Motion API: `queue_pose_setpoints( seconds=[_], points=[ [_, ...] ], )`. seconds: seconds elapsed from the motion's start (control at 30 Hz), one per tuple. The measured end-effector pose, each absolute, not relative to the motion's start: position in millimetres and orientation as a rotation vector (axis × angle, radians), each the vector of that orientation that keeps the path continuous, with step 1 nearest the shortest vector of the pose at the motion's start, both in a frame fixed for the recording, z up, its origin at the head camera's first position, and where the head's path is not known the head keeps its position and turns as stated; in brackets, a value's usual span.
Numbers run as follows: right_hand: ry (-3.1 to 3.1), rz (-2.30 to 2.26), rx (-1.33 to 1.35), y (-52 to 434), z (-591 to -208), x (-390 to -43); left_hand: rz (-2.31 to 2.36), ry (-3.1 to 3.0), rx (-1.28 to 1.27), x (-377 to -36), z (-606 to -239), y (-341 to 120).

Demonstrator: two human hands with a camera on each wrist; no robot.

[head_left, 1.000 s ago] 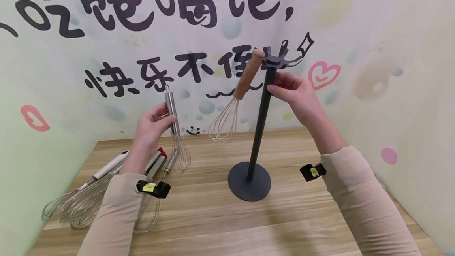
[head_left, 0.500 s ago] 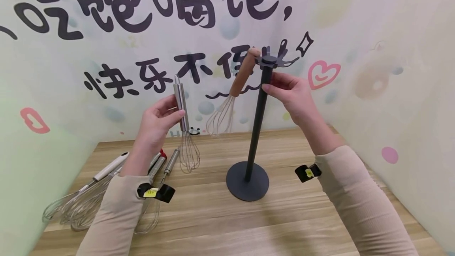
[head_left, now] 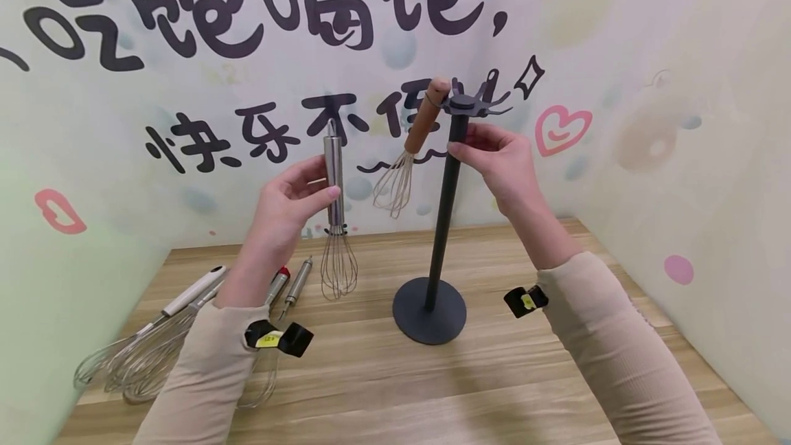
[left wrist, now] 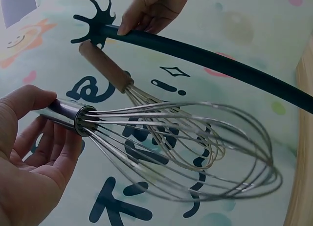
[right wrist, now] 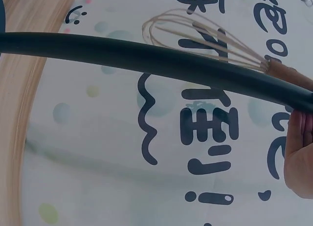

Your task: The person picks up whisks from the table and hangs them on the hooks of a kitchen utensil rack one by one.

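My left hand (head_left: 287, 208) grips a steel whisk (head_left: 334, 177) by its metal handle, wires hanging down and hanging loop at the top. In the left wrist view its wire balloon (left wrist: 195, 152) overlaps a second whisk behind it. My right hand (head_left: 497, 163) pinches the dark stand's pole (head_left: 446, 204) just under its ring of hooks (head_left: 472, 106). From one hook on the left hangs a wooden-handled whisk (head_left: 426, 115), tilted, its wires down and to the left. The stand's round base (head_left: 429, 311) sits on the table. In the right wrist view the pole (right wrist: 146, 59) crosses before that whisk.
On the wooden table (head_left: 383, 376) at the left lies a pile of several whisks, one with a white handle (head_left: 194, 292), partly hidden by my left arm. A slim metal-handled whisk (head_left: 299, 281) lies nearby. A printed wall (head_left: 618, 177) stands close behind the table.
My left hand has carried the steel whisk right and slightly up, closer to the stand. The stand's top has shifted slightly left with my right hand on it, and the hanging whisk has swung.
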State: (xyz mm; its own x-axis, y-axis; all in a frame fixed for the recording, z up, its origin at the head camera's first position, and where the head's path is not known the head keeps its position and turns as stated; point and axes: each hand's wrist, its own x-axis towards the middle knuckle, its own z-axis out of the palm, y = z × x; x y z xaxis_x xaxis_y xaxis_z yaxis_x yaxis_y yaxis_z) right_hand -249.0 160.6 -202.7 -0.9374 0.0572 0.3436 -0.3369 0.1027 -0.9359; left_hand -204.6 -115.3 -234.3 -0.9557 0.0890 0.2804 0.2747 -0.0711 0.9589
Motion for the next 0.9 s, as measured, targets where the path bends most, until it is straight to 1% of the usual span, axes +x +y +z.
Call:
queue_pose_setpoints(
  seconds=[0.3, 0.67, 0.9],
  points=[
    [-2.103, 1.871, 0.272, 156.4, -201.7, -248.0, -2.102, -2.114, -0.384, -211.2, -222.7, -101.2],
    [-2.209, 1.851, 0.381, 162.5, -199.3, -242.5, -2.033, -2.16, -0.401, -212.9, -215.7, -93.0],
    [-2.283, 1.813, 0.404, 164.1, -198.8, -241.8, -1.996, -2.177, -0.418, -216.8, -213.4, -90.8]
  ],
)
